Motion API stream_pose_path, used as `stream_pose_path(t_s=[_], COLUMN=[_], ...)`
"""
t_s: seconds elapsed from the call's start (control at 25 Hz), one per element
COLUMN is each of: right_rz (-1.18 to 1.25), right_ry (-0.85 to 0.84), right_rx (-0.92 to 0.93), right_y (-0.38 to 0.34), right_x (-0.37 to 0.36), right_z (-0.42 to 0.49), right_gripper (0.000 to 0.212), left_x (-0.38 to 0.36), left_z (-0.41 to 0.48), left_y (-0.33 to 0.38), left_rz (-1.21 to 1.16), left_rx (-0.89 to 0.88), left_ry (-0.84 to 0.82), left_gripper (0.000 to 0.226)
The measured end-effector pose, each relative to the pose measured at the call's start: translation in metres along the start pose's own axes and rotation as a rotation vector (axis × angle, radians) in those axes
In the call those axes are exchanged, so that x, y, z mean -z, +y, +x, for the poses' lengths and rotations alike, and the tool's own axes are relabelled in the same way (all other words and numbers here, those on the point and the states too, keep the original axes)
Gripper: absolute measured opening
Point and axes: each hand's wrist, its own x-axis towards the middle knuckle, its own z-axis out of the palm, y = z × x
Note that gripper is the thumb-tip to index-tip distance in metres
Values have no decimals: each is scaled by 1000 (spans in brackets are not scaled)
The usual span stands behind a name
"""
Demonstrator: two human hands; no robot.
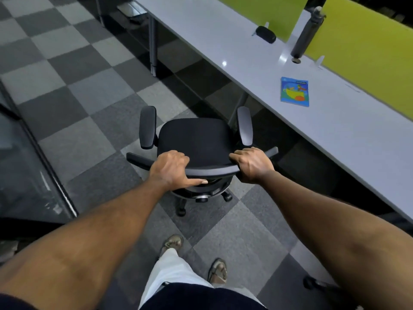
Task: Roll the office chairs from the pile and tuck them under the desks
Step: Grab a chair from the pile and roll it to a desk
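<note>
A black office chair (194, 139) with two armrests stands on the checkered carpet in front of me, seat facing away. My left hand (171, 170) grips the top edge of its backrest, thumb stretched underneath. My right hand (253, 164) grips the same edge further right. The long grey desk (348, 135) runs diagonally along the right, its near edge just right of the chair's right armrest. The chair is outside the desk, on the aisle.
On the desk lie a blue booklet (295, 91), a black pouch (266, 34) and a dark monitor-arm post (307, 34), with green dividers (366, 48) behind. A desk leg (153, 45) stands ahead. A glass partition (29, 175) lines the left. Another chair's caster (309, 283) shows at bottom right.
</note>
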Motion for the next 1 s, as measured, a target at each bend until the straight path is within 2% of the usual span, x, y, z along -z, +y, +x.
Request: stream_pose_path(t_s=[0.2,0.56,1.0], right_rz=[-21,-6,-35], right_ry=[-32,26,65], right_rx=[95,203,167], right_y=[35,89,146], right_x=[6,8,10], right_z=[17,62,187], right_gripper=[29,20,24], left_x=[6,9,7], left_z=[11,62,184], left_y=[22,26,-56], left_rz=[-2,-16,-31], left_rx=[109,248,226], left_ry=[-14,-84,-61], left_gripper=[85,84,83])
